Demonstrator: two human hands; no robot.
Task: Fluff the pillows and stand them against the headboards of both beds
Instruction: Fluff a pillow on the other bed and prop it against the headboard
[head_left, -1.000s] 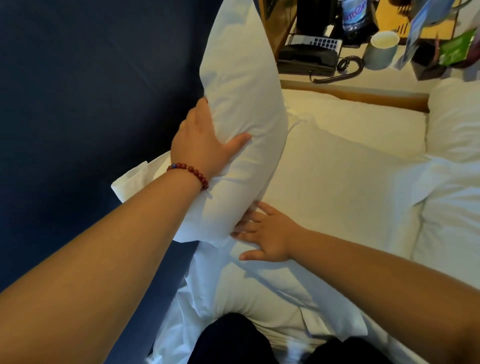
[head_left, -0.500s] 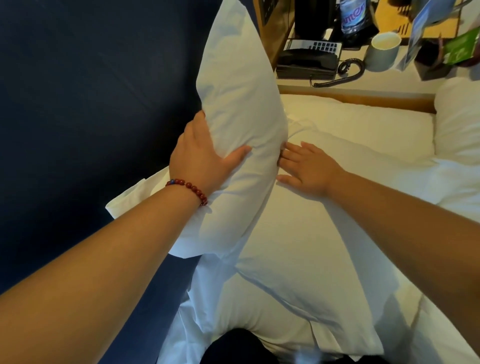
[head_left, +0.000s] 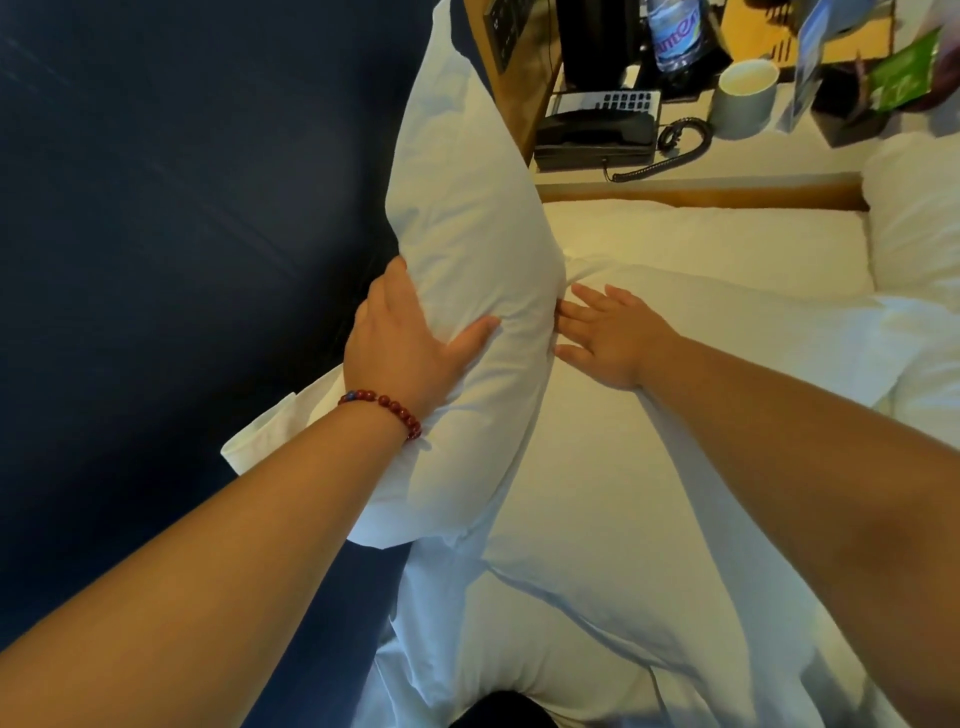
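"Against the dark blue headboard (head_left: 182, 208), how much room is there?"

"Little. The white pillow (head_left: 467, 234) stands on end just beside it, and its top corner rises past the wooden side of the nightstand (head_left: 753, 161). To the right the bed (head_left: 701, 249) lies open as far as a second pillow (head_left: 914, 218) at the edge of view."

"What are the surfaces like?"

"The headboard is smooth and padded, with faint seams. The pillow is plump, long and rounded, in plain white cloth that creases where it is pressed. A flat folded flap of its case sticks out at the lower left. Under it lies a broad, flat pillow (head_left: 597, 519) on the white sheets."

"And the hands?"

"The left hand (head_left: 410, 348), with a red bead bracelet (head_left: 384, 408) on its wrist, grips the pillow at mid-height. The thumb digs into the front and the fingers wrap round the headboard side. The right hand (head_left: 608, 338) is flat with its fingers straight — only the fingertips touch the pillow's bed-side face, and it holds nothing."

"Anything on the nightstand?"

"A black telephone (head_left: 597, 130) with a coiled cord, a grey cup (head_left: 745, 96) and a water bottle (head_left: 675, 31) — all well apart from the hands."
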